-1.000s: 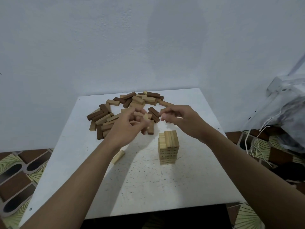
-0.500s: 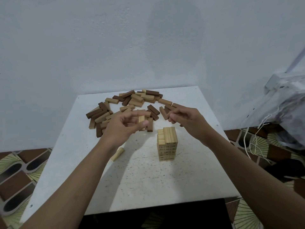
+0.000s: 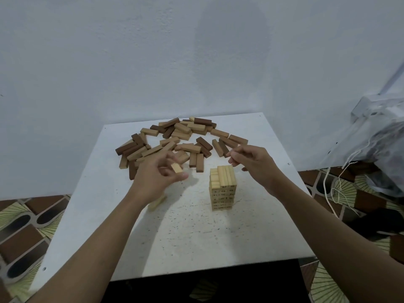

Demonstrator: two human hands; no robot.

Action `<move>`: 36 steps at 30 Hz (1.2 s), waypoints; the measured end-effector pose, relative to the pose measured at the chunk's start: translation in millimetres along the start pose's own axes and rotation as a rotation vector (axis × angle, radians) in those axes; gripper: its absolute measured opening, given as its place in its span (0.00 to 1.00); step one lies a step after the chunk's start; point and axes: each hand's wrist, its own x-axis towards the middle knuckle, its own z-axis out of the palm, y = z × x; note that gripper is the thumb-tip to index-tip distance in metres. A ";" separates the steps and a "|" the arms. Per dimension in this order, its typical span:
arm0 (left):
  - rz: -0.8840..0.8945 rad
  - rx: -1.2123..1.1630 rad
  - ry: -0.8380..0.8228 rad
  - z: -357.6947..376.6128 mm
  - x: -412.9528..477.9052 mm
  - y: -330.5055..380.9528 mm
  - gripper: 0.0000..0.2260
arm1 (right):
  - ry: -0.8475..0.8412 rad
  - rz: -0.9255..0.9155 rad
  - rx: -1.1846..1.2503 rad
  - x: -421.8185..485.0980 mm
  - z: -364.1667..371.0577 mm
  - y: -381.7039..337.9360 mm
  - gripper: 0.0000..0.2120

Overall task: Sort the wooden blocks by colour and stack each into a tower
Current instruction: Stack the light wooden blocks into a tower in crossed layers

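Note:
A tower of pale wooden blocks (image 3: 223,188) stands near the middle of the white table (image 3: 196,237). Behind it lies a loose pile of mid-brown and dark-brown blocks (image 3: 181,139). My left hand (image 3: 157,173) hovers left of the tower and pinches one pale block (image 3: 176,167) in its fingers. My right hand (image 3: 254,164) floats just right of and behind the tower top, fingers curled, with nothing visible in it. Another pale block (image 3: 156,203) lies on the table, partly hidden under my left wrist.
The table stands against a white wall. A patterned tile floor shows on both sides. A plastic-wrapped bundle (image 3: 380,149) with white cords sits off the table's right side.
My left hand has drawn back from the pile toward me with the pale block. My right hand has shifted right and slightly back, away from the pile. The camera view tilted a little.

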 end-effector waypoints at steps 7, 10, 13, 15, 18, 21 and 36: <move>0.076 0.328 -0.174 19.3 -10.7 -43.5 0.12 | -0.032 0.040 -0.172 -1.8 10.5 37.3 0.06; 0.157 0.481 -0.194 22.3 -10.0 -51.7 0.14 | -0.039 0.006 -0.274 -4.0 15.7 43.1 0.08; 0.210 0.537 -0.228 20.1 -8.5 -59.1 0.20 | -0.036 -0.013 -0.345 -5.8 20.4 43.6 0.19; 0.156 0.501 -0.249 16.8 -8.8 -58.6 0.24 | -0.037 -0.014 -0.361 -5.7 22.5 42.6 0.22; 0.129 0.499 -0.292 11.2 -9.2 -58.1 0.30 | -0.040 -0.026 -0.350 -4.7 22.1 43.1 0.21; 0.114 0.521 -0.321 7.2 -8.4 -59.5 0.32 | -0.053 0.003 -0.303 -2.2 18.3 48.9 0.13; 0.226 0.109 -0.187 -0.8 -6.2 16.5 0.24 | -0.064 0.046 0.189 -16.9 2.7 26.1 0.14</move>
